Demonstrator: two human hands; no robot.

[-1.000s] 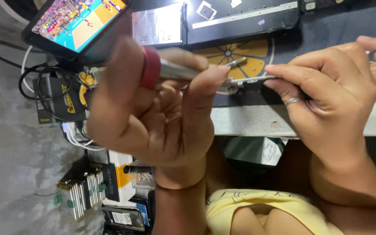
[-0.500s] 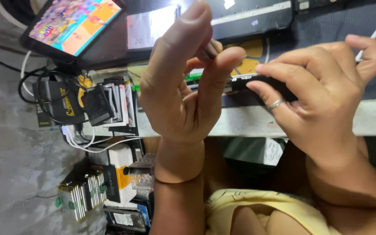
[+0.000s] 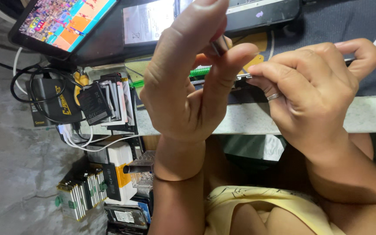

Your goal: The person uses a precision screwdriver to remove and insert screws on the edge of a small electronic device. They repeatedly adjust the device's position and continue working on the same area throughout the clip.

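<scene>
Left hand up big in the middle of the frame, palm toward the camera, thumb and forefinger pinched on a slim metal tool near the top centre. Only a short grey stretch of that tool showing between the fingertips; tip hidden. Right hand just beside it on the right, ring on one finger, fingers closed around a thin dark flat part at centre, held level, its left end tucked behind the left forefinger. Cannot tell what sort of part. Thin rod poking out past the right thumb at the far right edge.

Lower down, nearest of all: yellow shirt along the bottom, both forearms rising from it. Pale table edge running across behind the wrists.

Over at lower left, on the grey floor: row of flat battery packs standing on edge, white and yellow boxes beside them. Higher on the left, more dark packs stacked upright, black charger box with a looped black cable, white cables trailing below.

Farther back, green coil peeking between the hands. Dark mat at upper right. Tablet at upper left, screen lit with bright colours. Opened device at top centre, silver panel showing.
</scene>
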